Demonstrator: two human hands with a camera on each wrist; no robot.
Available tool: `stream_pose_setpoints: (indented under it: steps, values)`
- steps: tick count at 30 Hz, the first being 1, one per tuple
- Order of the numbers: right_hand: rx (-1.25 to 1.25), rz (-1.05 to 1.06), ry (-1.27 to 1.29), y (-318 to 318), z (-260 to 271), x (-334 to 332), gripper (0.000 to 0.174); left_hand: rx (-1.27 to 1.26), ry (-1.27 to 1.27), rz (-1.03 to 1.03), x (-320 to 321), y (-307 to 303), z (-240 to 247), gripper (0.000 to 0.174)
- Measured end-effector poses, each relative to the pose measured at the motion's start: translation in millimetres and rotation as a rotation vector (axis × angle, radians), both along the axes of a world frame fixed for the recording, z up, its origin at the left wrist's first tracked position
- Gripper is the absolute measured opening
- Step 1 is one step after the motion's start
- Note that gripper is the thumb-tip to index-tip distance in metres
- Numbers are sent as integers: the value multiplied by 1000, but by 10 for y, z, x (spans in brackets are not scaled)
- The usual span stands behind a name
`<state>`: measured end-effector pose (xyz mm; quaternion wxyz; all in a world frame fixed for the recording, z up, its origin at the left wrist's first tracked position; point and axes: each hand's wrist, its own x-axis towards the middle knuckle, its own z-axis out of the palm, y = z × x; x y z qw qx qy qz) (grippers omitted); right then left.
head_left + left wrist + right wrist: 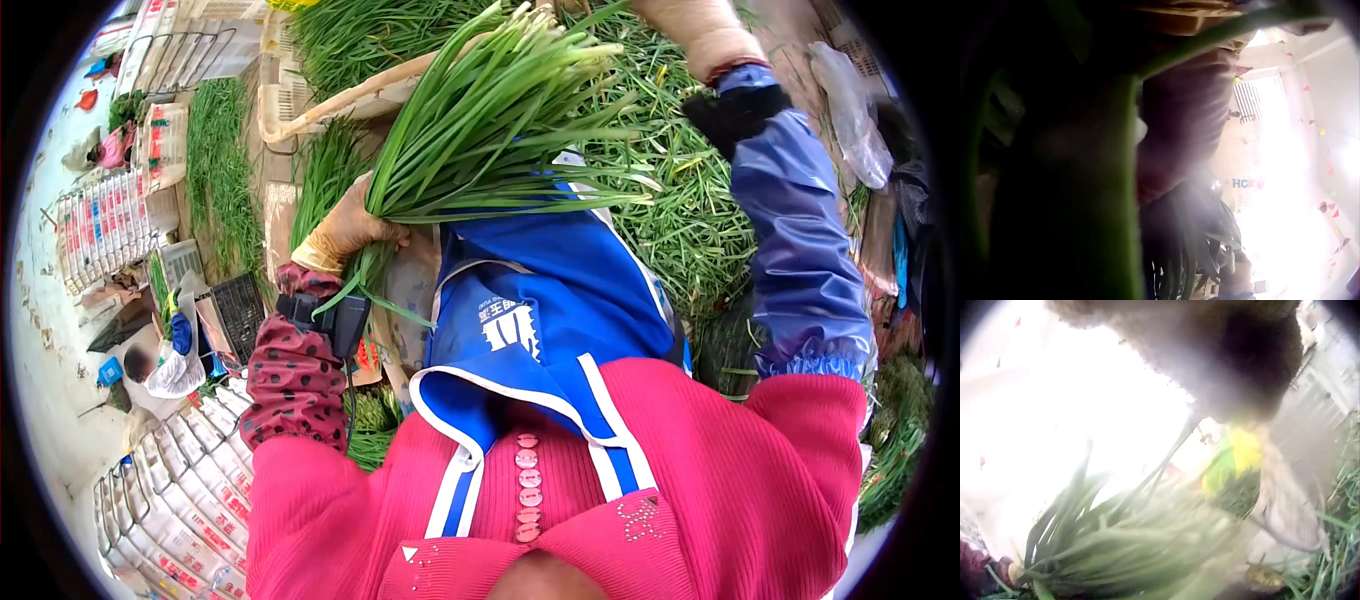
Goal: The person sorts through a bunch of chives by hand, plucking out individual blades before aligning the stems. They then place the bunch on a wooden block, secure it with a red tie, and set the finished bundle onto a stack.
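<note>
1. A thick bundle of long green leaves with pale ends (500, 120) fans out before a blue, white-edged cloth apron (570, 290).
2. The left hand (350, 225) grips it, fingers curled round the leaves.
3. The right hand (695, 28) is near; its fingers' state cannot be told.
4. Loose green leaves (690, 230) lie beside the apron.

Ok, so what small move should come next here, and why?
Probably bring the right hand in to tidy the bunch: the left hand grips it, and its outer blades splay unevenly beyond the rest.
</note>
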<state>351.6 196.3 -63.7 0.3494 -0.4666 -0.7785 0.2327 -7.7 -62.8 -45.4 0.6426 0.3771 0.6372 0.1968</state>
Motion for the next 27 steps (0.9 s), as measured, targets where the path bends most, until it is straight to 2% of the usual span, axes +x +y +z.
stream_pose_setpoints:
  steps: [2,3,4,5,6,8,10,12,14,17,21,25,27]
  values:
    - [-123,-219,-113,287,14,296,20,7,-28,34,-28,-31,-35,56]
    - [-260,-317,-33,309,55,425,19,5,-50,48,-58,-51,-71,56]
    - [-27,-224,-458,806,-397,913,35,4,-73,61,-81,-57,-84,56]
    - [-71,-117,-569,972,-626,1184,37,23,-93,84,-47,-54,-60,55]
    - [-69,-225,-678,572,-293,985,38,25,-106,92,-39,-47,-54,52]
    - [18,-290,-735,-46,159,530,37,24,-130,104,-25,-34,-49,47]
    - [-153,10,-396,-453,411,210,34,23,-143,115,-57,-40,-94,47]
    - [10,148,-62,-758,327,-112,22,23,-124,111,-32,-29,-85,47]
    - [-10,219,-240,-948,362,-387,25,29,-110,69,-51,-10,-94,53]
    - [-55,260,-229,-1101,232,-618,33,26,-118,81,-22,-22,-71,54]
    - [-21,211,-230,-1161,80,-746,41,17,-125,106,23,-10,5,54]
    - [-6,361,-53,-1136,-14,-754,32,25,-127,44,-52,12,-62,56]
    - [65,412,-86,-1134,-25,-812,27,79,-96,-24,-67,27,-102,57]
